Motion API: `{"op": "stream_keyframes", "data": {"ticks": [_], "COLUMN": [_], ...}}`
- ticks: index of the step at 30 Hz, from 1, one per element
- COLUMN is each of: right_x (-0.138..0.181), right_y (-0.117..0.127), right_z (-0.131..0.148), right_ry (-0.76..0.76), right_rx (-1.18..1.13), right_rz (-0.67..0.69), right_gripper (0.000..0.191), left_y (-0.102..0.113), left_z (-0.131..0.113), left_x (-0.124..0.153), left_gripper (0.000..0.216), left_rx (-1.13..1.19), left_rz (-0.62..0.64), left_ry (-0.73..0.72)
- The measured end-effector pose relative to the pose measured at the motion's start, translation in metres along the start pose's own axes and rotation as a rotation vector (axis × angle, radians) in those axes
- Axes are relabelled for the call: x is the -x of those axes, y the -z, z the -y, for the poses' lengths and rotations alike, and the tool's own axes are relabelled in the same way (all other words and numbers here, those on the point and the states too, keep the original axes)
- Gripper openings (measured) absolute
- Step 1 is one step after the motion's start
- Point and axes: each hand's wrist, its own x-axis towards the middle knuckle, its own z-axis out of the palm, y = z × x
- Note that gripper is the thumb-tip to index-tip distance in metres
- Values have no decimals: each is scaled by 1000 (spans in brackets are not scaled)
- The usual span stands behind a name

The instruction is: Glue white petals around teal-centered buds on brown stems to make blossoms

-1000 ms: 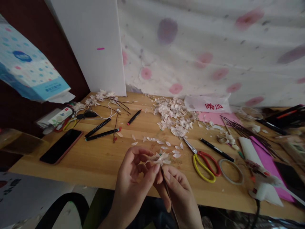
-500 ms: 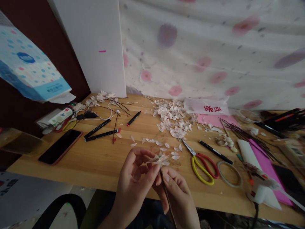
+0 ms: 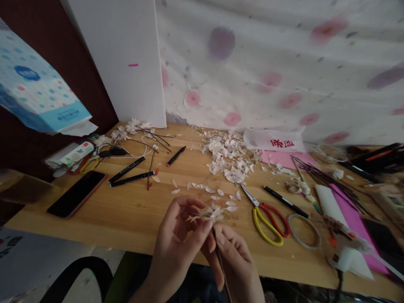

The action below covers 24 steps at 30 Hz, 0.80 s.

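Observation:
Between my hands is an artificial flower with pale, pointed petals (image 3: 212, 213) on a thin brown stem (image 3: 221, 267). My left hand (image 3: 181, 242) pinches the base of the blossom, its thumb against the petals and its fingers curled behind. Just below the bloom, my right hand (image 3: 236, 256) grips the stem between thumb and fingers. Several loose petals (image 3: 215, 197) lie on the wooden table (image 3: 132, 219) just beyond the flower. A larger heap of pale petals (image 3: 225, 149) is farther back.
Scissors with red and yellow handles (image 3: 268, 221) lie to the right, beside a tape roll (image 3: 304, 231) and a black marker (image 3: 285, 201). Dark stems (image 3: 328, 181) lie farther right. On the left are a phone (image 3: 77, 194), more markers (image 3: 131, 179) and finished-looking flowers (image 3: 132, 128).
The bloom has turned and tipped slightly between my fingers. Both hands keep their hold in nearly the same place, and the camera view has shifted a little.

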Motion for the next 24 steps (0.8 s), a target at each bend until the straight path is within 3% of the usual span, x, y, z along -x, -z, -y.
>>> {"op": "stream_keyframes", "data": {"ticks": [13, 24], "right_x": [-4, 0], "right_y": [12, 15], "right_z": [-14, -17], "right_ry": [26, 18], "right_rx": [-12, -36], "right_rz": [-45, -23], "right_gripper": [42, 43], "left_y": [0, -2], "left_z": [0, 1], "left_x": [-3, -6], "left_gripper": [20, 19], "left_rx": [-58, 52], "left_rz": [-61, 32], "left_ry": [26, 113]}}
